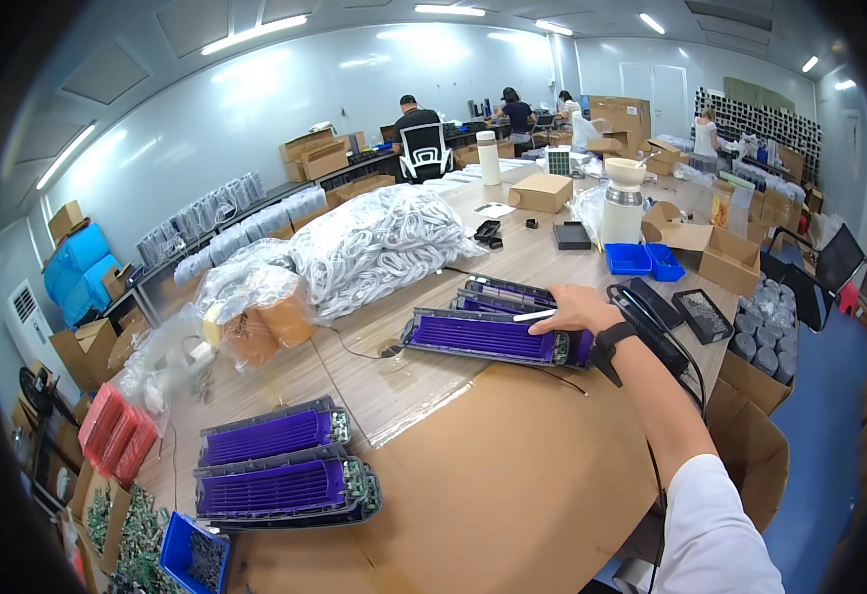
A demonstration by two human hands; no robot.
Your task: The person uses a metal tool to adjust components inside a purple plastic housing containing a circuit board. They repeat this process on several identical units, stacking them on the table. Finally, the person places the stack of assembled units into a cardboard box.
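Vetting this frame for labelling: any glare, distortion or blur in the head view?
Head view throughout: bright patches glare off the glossy white wall; fisheye bends straight edges, corners go black; bare right hand and long purple-slatted grey housing have clear outlines; far background detail is soft.

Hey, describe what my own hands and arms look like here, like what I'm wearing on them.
Only your right arm shows. The right hand wears no glove. A black band circles the wrist; whether it is a watch or strap is unclear. A plain white sleeve leaves the forearm uncovered.
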